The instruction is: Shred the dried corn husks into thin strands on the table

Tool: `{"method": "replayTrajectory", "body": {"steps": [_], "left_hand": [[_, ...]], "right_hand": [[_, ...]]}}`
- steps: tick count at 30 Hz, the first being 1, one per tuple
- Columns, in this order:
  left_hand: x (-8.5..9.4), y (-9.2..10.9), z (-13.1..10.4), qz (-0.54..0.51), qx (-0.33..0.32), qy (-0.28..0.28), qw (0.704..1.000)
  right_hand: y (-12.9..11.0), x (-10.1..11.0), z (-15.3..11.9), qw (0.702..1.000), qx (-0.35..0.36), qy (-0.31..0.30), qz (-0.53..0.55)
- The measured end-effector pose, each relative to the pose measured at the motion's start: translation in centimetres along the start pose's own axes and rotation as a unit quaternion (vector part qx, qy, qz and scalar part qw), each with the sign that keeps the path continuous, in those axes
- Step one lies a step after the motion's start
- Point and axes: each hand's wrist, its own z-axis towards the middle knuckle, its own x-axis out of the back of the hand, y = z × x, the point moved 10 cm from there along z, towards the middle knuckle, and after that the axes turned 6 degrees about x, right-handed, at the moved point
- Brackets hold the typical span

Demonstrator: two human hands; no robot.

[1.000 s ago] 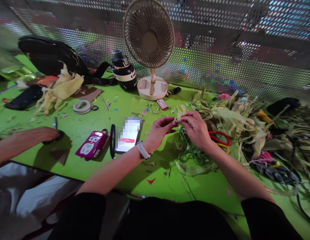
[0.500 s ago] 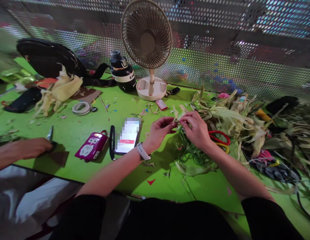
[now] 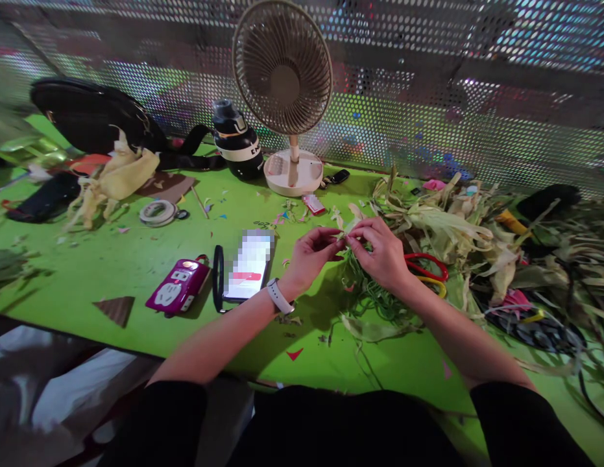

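My left hand [image 3: 314, 258] and my right hand [image 3: 378, 250] meet over the green table, fingertips pinched on a small piece of pale green husk [image 3: 344, 235]. Part of that piece is hidden by the fingers. Below my right hand lies a tangle of green string [image 3: 379, 299], with a loose husk strip [image 3: 377, 329] in front of it. Red-handled scissors [image 3: 428, 264] rest just right of my right hand. A phone [image 3: 250, 266] with a lit screen lies left of my left hand.
A large heap of dried husks [image 3: 447, 224] fills the right side. Behind stand a fan [image 3: 292, 175] and a black bottle [image 3: 239, 150]. On the left are a purple power socket [image 3: 178, 285], a tape roll [image 3: 158, 213], a husk figure [image 3: 119, 176] and a black bag [image 3: 95, 117].
The other person's hand with the dark-handled tool has left the table at the left, uncovering a brown cardboard piece. My hands stay almost in place, still pinching the husk.
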Motion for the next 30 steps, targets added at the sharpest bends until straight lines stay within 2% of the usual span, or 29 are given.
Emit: {"method": "replayTrajectory", "body": {"steps": [5,8,16,22,30], "left_hand": [[-0.2,0.1,0.0,-0.023,0.01,-0.013,1.0],[-0.1,-0.1,0.1,-0.044,0.027,-0.016,0.999],[0.0,-0.2,0.0,-0.07,0.047,-0.011,0.996],[0.0,-0.1,0.0,-0.057,0.037,-0.007,0.998],[0.1,-0.1,0.1,-0.03,0.011,-0.006,0.999]], "right_hand": [[-0.8,0.4,0.0,0.998,0.048,0.01,-0.05],[-1.3,0.2,0.0,0.992,0.086,-0.006,-0.092],[-1.6,0.0,0.1,0.986,0.111,-0.02,-0.126],[-0.8,-0.4,0.4,0.994,0.071,-0.052,-0.071],[-0.3,-0.4,0.6,0.998,0.04,-0.051,-0.003]]}}
